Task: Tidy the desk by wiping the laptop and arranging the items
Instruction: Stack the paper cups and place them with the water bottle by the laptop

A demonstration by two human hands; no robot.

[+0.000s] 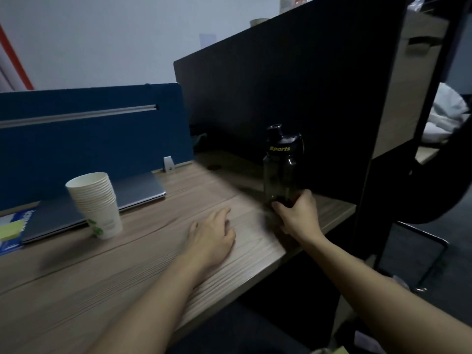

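Bottle [280, 172] base is gripped by curled right hand [297, 218] fingers; left hand [213, 235], fingers relaxed, is rested on table [143, 251] at 9 o'clock.

**Dim feed, soft at the edges**

I'm seeing a dim, bluish picture. The worktop [143, 254] catches weak light from the upper left; the paper cups [95, 204] cast a smeared shadow leftward. The dark partition [281, 98] swallows detail. Edges bow and blur.

One bottle [281, 169], one laptop [102, 203], one cup stack [95, 204], perhaps ten cups; one sticky-note pad [10, 230].
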